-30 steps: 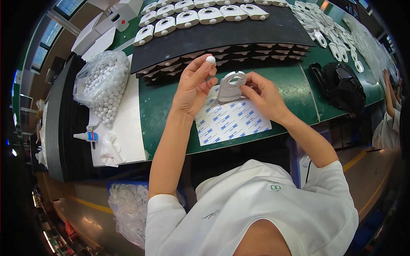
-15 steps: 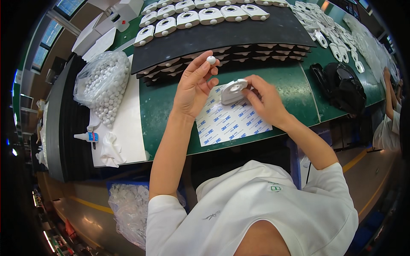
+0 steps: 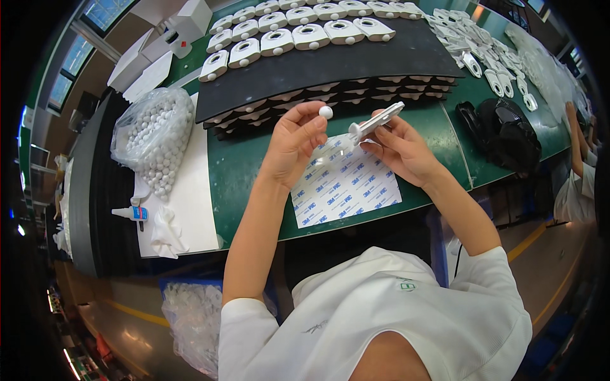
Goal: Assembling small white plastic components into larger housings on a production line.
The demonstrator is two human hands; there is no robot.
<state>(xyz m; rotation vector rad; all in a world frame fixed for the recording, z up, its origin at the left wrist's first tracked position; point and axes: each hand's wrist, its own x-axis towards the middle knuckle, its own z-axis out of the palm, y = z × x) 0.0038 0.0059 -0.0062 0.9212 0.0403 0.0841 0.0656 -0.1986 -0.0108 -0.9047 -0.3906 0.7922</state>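
Observation:
My left hand [image 3: 293, 145] pinches a small white ball [image 3: 326, 112] between thumb and index finger, the other fingers loosely curled. Just to the right, my right hand [image 3: 405, 151] grips a white plastic housing [image 3: 383, 119]. The housing is tilted so that its narrow edge shows, and a gap separates it from the ball. Both hands are above a white sheet with blue print [image 3: 346, 190] on the green table. In a clear plastic bag at the left lie many more white balls [image 3: 164, 159].
A stack of black boards [image 3: 330, 66] carries rows of white housings with balls. Loose white parts [image 3: 473, 47] spread at the far right beside a black bag [image 3: 505, 136]. A small glue bottle [image 3: 130, 213] and a crumpled white cloth [image 3: 166, 235] lie at the left.
My right hand has turned the housing from showing its ring-shaped opening to edge-on and lifted it slightly. My left hand has come down and a little right with the ball.

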